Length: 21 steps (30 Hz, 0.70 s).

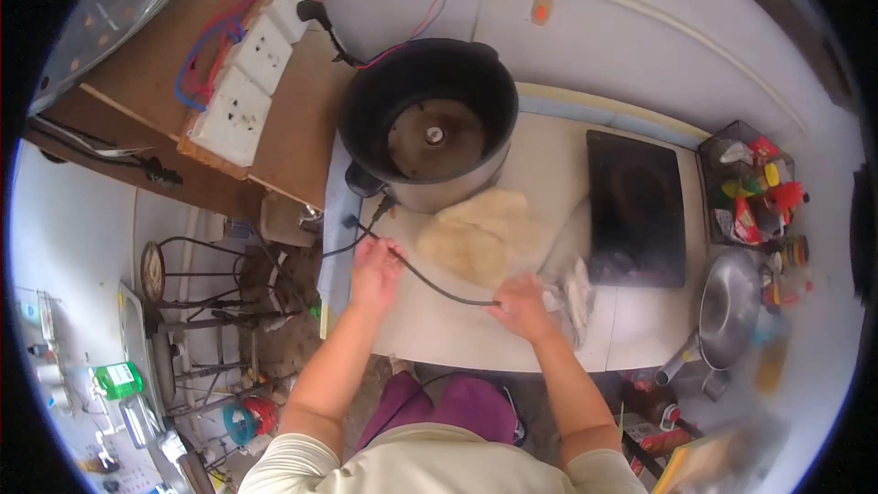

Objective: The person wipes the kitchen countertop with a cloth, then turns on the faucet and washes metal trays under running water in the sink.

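Note:
A black power cord (439, 290) runs between my two hands above the white table. My left hand (377, 267) is closed on it near the table's left side, close to the cord's plug end. My right hand (521, 306) pinches the cord farther right, beside a crumpled grey-white cloth (576, 297). Just beyond my hands lies a folded yellowish cloth (480, 233). Behind that cloth stands a large round black pot-like appliance (434, 142), open at the top, with a metal knob at the centre of its floor.
A black induction cooktop (636, 210) lies on the table's right side. Past it are a wire basket of packets (750, 187) and a metal pan (730, 306). White power sockets (233, 123) line the wooden shelf at left. A metal rack (210, 320) stands below.

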Available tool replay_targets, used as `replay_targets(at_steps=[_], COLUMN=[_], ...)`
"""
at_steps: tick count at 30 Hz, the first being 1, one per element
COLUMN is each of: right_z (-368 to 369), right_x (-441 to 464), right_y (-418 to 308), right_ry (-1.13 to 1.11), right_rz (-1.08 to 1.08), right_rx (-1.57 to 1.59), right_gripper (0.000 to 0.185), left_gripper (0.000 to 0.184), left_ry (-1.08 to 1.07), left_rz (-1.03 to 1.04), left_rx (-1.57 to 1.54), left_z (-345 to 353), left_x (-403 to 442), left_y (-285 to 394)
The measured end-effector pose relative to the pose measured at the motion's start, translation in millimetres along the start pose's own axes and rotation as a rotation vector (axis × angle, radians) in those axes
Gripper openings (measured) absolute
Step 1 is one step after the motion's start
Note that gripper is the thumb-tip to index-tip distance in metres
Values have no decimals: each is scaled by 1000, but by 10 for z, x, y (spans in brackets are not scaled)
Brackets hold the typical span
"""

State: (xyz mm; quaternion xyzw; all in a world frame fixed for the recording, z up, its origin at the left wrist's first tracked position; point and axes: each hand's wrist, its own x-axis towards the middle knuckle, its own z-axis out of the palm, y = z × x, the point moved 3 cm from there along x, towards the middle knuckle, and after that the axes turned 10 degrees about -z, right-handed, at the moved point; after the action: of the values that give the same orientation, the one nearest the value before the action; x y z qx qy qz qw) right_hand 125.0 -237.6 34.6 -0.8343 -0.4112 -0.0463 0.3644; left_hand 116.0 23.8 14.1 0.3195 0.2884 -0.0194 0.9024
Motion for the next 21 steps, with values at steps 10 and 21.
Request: replay_targets(at_steps=[10, 21], right_z=[-359, -997], right_x=[-667, -2246], right_y=[-371, 26], right_ry=[-332, -38], right_rz=[140, 556], right_rx=[101, -215], right_gripper=[25, 18], left_gripper=[11, 35], left_ry=[-384, -719], left_rz=[-405, -731], left_rx=[438, 935], left_z=[573, 923], left_x=[-817, -754], left_y=[-589, -2101])
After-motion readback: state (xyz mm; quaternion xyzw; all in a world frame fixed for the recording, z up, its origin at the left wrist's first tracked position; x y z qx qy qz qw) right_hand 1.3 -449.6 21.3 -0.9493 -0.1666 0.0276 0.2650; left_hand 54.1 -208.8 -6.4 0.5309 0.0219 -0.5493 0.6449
